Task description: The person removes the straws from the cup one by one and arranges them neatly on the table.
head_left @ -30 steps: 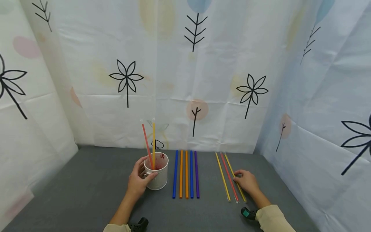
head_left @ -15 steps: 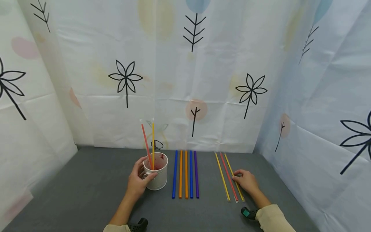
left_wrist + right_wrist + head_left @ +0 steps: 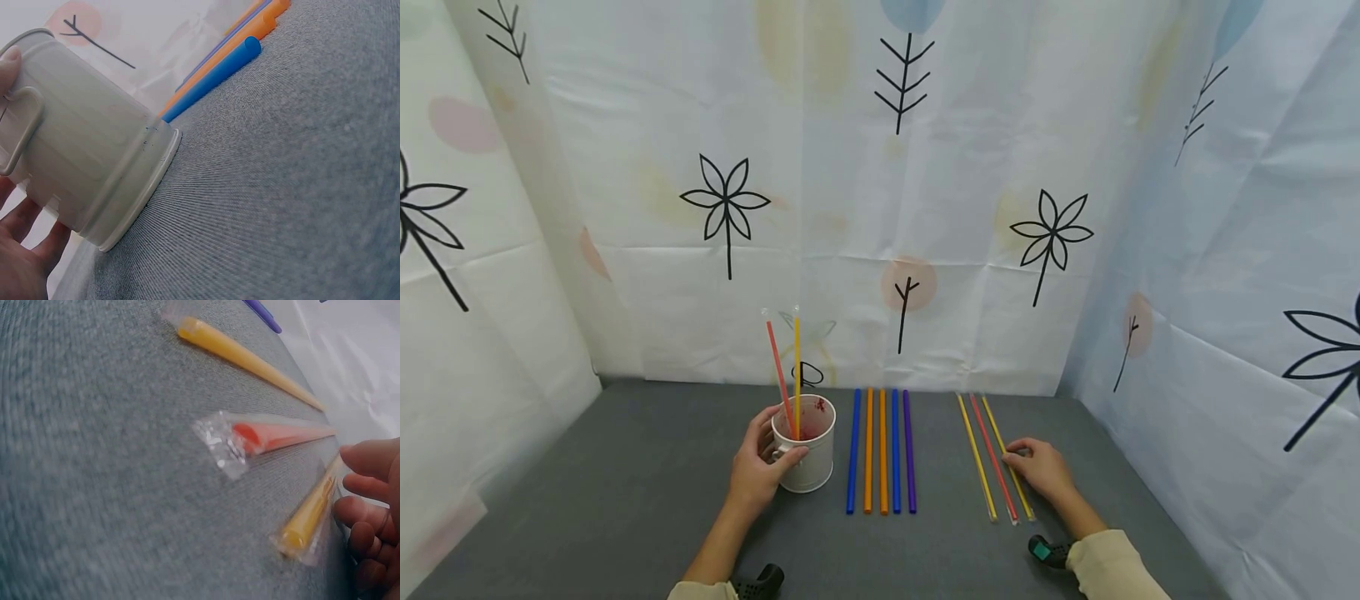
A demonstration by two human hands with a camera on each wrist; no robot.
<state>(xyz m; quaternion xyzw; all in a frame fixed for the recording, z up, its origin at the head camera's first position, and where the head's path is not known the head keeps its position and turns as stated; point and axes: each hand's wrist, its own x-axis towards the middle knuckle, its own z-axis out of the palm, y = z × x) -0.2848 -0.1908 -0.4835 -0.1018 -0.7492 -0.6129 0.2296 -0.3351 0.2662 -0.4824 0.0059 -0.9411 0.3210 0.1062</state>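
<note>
Around a white metal mug (image 3: 812, 458), my left hand (image 3: 754, 473) curls its fingers and thumb on the handle side; the mug stands upright on the table. Inside it lean a red straw (image 3: 781, 367) and a yellow straw (image 3: 797, 358), both in clear wrappers. To the right lie three wrapped straws: a yellow straw (image 3: 976, 457), a red straw (image 3: 992, 458) and a rightmost yellow straw (image 3: 306, 519). My right hand (image 3: 1041, 471) pinches the rightmost one near its middle; the fingertips partly cover it in the right wrist view.
Several unwrapped straws stand side by side between the hands, among them a blue straw (image 3: 853, 450), an orange straw (image 3: 869, 450) and a purple straw (image 3: 909, 450). Behind the grey table (image 3: 647, 492) hangs a patterned white curtain (image 3: 850, 167).
Over the last second the near end of the rightmost yellow straw has shifted slightly left, towards the red one, with my right hand on it. The left hand and mug keep their place.
</note>
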